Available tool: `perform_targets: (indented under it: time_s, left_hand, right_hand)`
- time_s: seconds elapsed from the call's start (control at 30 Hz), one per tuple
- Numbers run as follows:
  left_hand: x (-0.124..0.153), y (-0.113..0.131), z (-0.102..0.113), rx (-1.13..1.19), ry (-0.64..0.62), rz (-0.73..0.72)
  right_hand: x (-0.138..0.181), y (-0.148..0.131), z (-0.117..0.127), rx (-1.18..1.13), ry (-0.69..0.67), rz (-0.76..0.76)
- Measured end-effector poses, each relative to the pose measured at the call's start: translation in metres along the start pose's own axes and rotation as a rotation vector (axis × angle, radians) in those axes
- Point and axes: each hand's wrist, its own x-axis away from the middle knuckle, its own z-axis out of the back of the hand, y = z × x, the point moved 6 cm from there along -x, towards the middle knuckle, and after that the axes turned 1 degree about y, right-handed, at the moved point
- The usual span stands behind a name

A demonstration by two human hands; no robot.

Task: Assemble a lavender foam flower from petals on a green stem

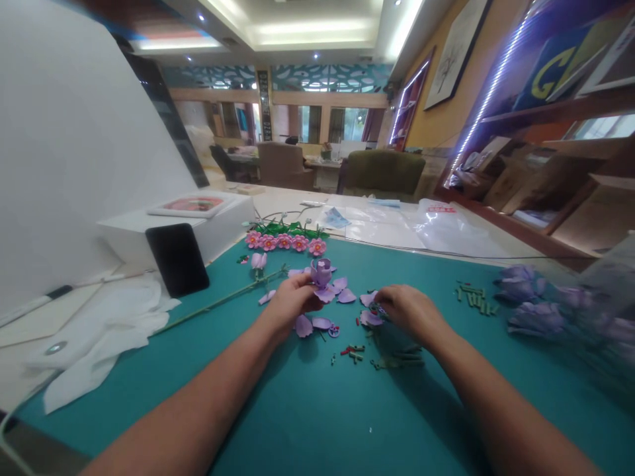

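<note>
My left hand [294, 299] is closed round the base of a partly built purple toy flower [321, 271], its cup of petals upright above the mat. My right hand [404, 305] reaches down among small purple pieces, fingers pinched together; what lies between the fingertips is hidden. Just left of those fingers are loose purple petals [371, 318]. More petals [346, 295] lie between the hands, and others [303, 326] sit beneath my left hand. Small red and green pieces [354, 354] are scattered nearer to me.
Pink flowers [284, 242] line the back of the green mat [307, 416]. A green stem with a purple bud [258, 262] lies to the left, near a dark tablet [177, 260]. Green pieces [476, 299] and finished purple flowers [536, 318] are on the right.
</note>
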Motion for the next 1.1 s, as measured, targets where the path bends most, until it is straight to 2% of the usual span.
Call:
perform_targets:
  time_s: [0.13,0.5,0.73,0.87,1.1]
  left_hand:
    - [0.002,0.001,-0.001,-0.021,-0.008,0.011]
    - [0.0,0.0,-0.001,-0.032,-0.012,0.022]
    - [0.001,0.001,-0.001,-0.041,-0.017,0.01]
    - [0.003,0.002,-0.002,-0.041,-0.016,0.006]
    - [0.001,0.0,-0.001,-0.048,-0.008,0.002]
  right_hand:
    - [-0.001,-0.001,-0.007,-0.008,-0.09,-0.009]
    - [0.006,-0.019,-0.014,-0.06,-0.165,0.008]
    - [0.01,-0.018,-0.017,0.004,-0.223,0.042]
    - [0.012,-0.013,-0.011,0.078,-0.255,0.002]
    - [0.014,-0.033,-0.003,0.149,-0.086,0.085]
